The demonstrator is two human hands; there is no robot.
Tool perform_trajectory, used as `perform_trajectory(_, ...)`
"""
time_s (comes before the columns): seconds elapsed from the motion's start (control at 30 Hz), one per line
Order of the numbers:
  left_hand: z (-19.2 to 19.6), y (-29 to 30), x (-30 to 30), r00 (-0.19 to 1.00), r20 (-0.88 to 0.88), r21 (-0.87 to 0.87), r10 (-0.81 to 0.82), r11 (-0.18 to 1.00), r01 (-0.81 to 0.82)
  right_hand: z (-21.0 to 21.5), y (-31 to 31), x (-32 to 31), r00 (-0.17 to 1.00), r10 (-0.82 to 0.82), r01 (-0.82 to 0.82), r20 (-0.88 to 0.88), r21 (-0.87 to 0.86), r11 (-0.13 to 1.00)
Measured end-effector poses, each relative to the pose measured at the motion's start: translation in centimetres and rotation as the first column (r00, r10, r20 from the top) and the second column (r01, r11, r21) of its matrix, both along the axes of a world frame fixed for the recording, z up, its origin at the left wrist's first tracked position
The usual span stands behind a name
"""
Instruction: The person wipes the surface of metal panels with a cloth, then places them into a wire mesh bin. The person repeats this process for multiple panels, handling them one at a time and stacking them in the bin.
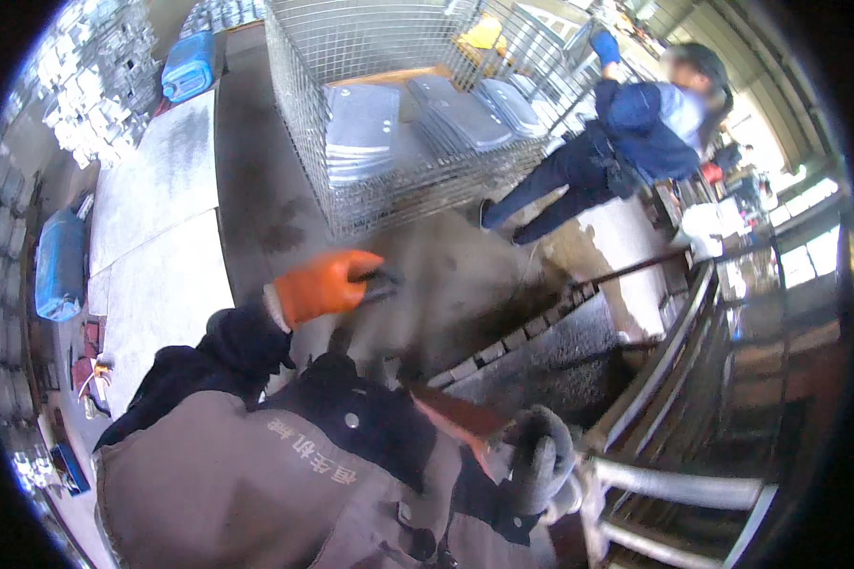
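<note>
The left hand grips a dark object; for the right hand, I cannot tell. Far, a wire cage stands left of a co-worker.

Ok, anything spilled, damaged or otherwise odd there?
Dark, irregular patches mark the grey floor left of the silver wire-mesh cage, perhaps spilled liquid. Also mismatched: the left hand wears an orange glove, the right hand a grey one.
</note>
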State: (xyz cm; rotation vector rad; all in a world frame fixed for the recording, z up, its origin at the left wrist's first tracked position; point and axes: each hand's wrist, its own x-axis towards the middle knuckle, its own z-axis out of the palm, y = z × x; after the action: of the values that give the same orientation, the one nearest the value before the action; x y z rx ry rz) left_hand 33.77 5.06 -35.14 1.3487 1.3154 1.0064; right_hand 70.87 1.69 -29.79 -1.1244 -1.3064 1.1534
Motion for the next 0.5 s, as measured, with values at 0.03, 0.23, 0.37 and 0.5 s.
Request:
perform_trajectory(0.03,0.5,1.8,-2.3,0.993,-0.080,0.044,0.085,0.996,-0.082,0.1,3.3,-2.1,0.996,0.002,-0.006,0.093,0.041,0.999)
perform_trajectory(0.23,5.8,8.3,-13.3,0.918,-0.040,0.199,0.396,0.903,-0.381,-3.0,17.7,-14.1,0.979,0.173,-0.152,0.112,-0.176,0.973)
perform_trajectory(0.37,7.2,9.5,-17.9,0.849,0.122,0.207,0.514,0.823,-0.529,-6.4,25.3,-21.1,0.916,0.401,-0.383,-0.016,-0.339,0.860)
perform_trajectory(0.5,7.2,12.1,-21.7,0.752,0.032,0.328,0.658,0.704,-0.630,-9.7,33.3,-26.8,0.835,0.546,-0.490,0.074,-0.351,0.798)
